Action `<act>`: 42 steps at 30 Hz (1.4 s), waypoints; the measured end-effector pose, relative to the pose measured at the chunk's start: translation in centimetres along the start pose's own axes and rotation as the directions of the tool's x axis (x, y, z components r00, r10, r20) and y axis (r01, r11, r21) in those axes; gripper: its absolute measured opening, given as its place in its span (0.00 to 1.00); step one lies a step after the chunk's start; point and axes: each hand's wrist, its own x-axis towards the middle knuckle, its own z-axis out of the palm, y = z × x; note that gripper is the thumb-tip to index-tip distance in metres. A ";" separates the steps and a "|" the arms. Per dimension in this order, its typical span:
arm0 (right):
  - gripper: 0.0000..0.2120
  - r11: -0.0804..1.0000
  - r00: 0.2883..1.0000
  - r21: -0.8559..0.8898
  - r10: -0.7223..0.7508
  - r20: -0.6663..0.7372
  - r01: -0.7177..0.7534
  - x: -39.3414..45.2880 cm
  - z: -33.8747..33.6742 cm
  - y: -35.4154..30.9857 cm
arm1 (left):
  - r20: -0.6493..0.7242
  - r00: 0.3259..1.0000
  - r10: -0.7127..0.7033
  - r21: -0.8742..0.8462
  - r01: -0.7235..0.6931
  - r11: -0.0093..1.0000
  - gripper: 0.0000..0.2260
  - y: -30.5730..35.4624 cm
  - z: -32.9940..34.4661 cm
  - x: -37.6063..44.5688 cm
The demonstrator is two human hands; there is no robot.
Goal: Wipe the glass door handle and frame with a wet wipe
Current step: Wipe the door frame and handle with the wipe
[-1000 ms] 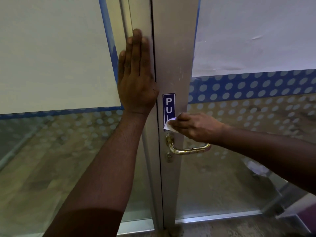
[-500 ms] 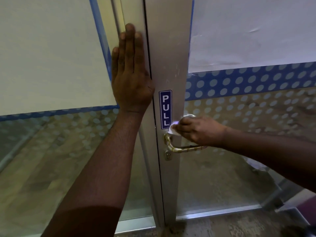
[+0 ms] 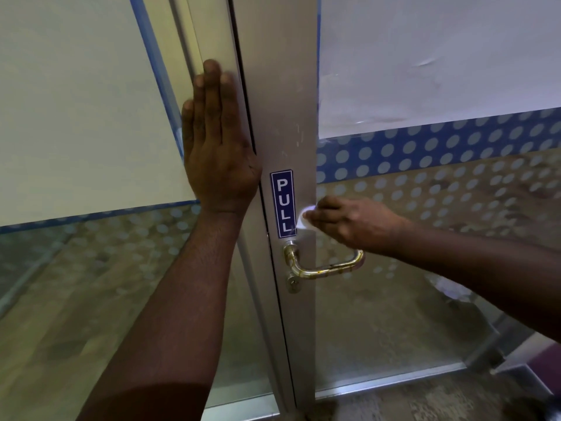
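While braced flat on the fixed frame, left hand same job as half a second and a second back: palm down, fingers straight and pressed together, thumb side along the gap at the door edge. Holding nothing, just steadying. Past that, right hand pinching a bunched white wipe between thumb and fingertips, pressed on the door frame just right of the lower end of the PULL sticker. Changed: a second ago wipe sat over the sticker's bottom edge; half a second ago lower and right, almost at the handle base; now back up beside the sticker, clear of the handle. Reads as short up-down scrubbing on the stile above the handle, though head shift between shots muddies exact travel. Handle free below the right wrist, not touched by hand or wipe; whether already wiped, cannot tell. Scuff marks on the frame higher up, above the sticker, untouched by the wipe now. Judgement: mid-task, frame patch by the sticker in hand; upper frame likely left to do. Risk: wipe catching the sticker edge and lifting it. Farther back, dotted glass only.
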 end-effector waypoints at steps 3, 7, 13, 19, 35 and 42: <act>0.18 0.996 0.991 -0.058 0.066 -0.119 -0.073 1.3 -2.1 1.9 | -0.004 1.000 0.000 0.003 0.000 1.000 0.22 0.0 0.1 -0.1; 0.21 0.986 0.980 -0.047 0.152 -0.127 -0.159 1.5 -1.4 1.0 | -0.007 1.000 -0.006 0.003 0.006 1.000 0.21 -0.1 0.2 0.0; 0.35 0.993 0.995 0.088 0.078 0.063 -0.083 0.2 2.8 -1.4 | -0.006 1.000 -0.002 0.006 0.002 1.000 0.23 0.2 0.0 0.0; 0.17 0.998 0.990 0.056 0.004 0.144 -0.012 0.4 3.4 -1.9 | 0.005 1.000 -0.002 -0.016 0.002 1.000 0.24 0.1 -0.2 0.1; 0.09 0.634 0.628 0.611 0.730 -0.270 -0.474 1.4 -1.5 -3.4 | 0.175 0.983 -0.057 -0.176 0.088 0.980 0.25 0.9 -2.5 0.3; 0.08 -0.570 0.492 0.822 0.711 0.503 -0.016 0.6 -1.8 -5.8 | 0.304 0.950 -0.072 -0.247 0.152 0.957 0.19 3.8 -5.6 -4.2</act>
